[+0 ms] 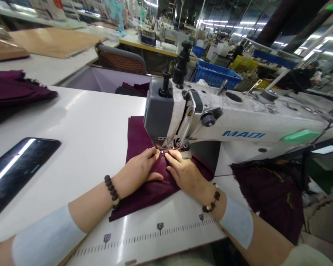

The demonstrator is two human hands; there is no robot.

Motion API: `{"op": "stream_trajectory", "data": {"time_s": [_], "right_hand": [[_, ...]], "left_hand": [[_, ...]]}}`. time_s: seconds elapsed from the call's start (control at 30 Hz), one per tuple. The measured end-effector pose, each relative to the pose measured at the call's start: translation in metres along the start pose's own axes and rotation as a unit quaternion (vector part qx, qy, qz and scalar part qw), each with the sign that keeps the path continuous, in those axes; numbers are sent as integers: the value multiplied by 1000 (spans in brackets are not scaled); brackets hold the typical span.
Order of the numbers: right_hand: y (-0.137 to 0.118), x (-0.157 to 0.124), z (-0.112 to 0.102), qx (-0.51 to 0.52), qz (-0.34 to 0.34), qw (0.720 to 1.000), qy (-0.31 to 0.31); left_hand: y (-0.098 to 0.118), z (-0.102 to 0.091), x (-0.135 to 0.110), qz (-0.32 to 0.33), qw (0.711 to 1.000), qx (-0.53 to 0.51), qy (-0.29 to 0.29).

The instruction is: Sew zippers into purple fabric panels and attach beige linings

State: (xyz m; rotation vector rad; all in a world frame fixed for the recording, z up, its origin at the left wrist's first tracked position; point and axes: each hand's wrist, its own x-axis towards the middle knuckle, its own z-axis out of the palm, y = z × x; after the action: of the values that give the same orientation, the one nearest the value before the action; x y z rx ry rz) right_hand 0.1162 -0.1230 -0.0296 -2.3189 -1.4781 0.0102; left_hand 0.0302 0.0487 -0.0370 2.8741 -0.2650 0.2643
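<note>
A dark maroon fabric piece (144,192) lies on the white sewing table (86,133), running under the presser foot (162,150) of a white MAQI sewing machine (238,125). My left hand (137,170) rests flat on the fabric just left of the needle, fingers stretched toward the foot. On the right side of the foot, my right hand (184,171) presses the fabric with its fingers extended. Each wrist wears a bead bracelet.
A black phone (13,170) lies at the table's left. Folded maroon fabric (13,88) is stacked at the far left; more maroon cloth (269,195) hangs at the right below the machine. A ruler scale (161,231) marks the table's near edge. A blue crate (216,75) stands behind.
</note>
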Motion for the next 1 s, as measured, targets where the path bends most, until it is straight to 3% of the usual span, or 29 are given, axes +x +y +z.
{"op": "stream_trajectory", "data": {"time_s": [0.27, 0.57, 1.0], "right_hand": [[1, -1, 0, 12, 0, 1000, 7], [-6, 7, -4, -5, 29, 1000, -4], [0, 5, -2, 1, 4, 1000, -8]], "left_hand": [[2, -1, 0, 7, 1000, 14, 7], [4, -2, -5, 66, 993, 94, -5], [8, 2, -5, 32, 998, 61, 9]]}}
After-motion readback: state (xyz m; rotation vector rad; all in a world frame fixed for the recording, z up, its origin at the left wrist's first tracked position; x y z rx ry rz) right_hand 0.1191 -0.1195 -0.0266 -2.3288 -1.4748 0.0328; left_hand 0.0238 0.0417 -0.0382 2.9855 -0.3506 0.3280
